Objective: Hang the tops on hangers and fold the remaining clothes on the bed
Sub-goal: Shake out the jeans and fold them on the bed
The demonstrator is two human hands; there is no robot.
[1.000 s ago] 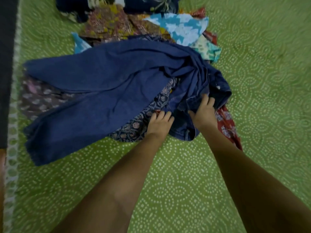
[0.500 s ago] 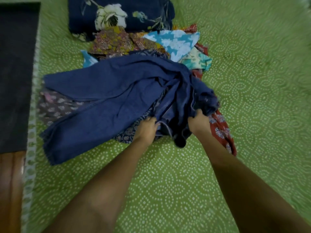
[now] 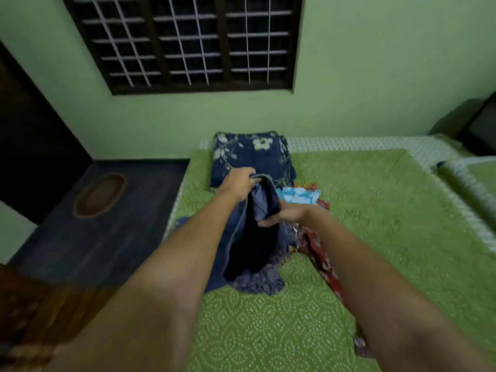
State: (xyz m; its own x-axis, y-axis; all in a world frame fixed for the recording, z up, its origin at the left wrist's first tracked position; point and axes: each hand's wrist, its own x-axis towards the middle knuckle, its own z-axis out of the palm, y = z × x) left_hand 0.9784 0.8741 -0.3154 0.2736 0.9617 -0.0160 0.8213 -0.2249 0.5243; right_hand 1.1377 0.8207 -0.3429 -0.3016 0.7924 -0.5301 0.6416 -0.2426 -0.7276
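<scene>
A dark blue garment (image 3: 257,237) hangs lifted above the bed, held by both hands. My left hand (image 3: 240,181) grips its top edge, raised high. My right hand (image 3: 288,214) holds the cloth a little lower on the right side. Under it lies a pile of clothes: a navy patterned piece (image 3: 261,280), a red printed piece (image 3: 322,260) and a light blue printed piece (image 3: 299,196). All of it rests on the green bedspread (image 3: 375,210). No hanger is in view.
A folded navy floral cloth (image 3: 251,154) lies at the far edge of the bed by the green wall. A barred window (image 3: 188,41) is above. Dark floor with an oval mat (image 3: 99,196) lies left of the bed. A second bed edge (image 3: 469,181) shows at right.
Both hands have lifted the blue garment off the pile, so it hangs instead of lying spread. The view has tilted up and shows the wall and window.
</scene>
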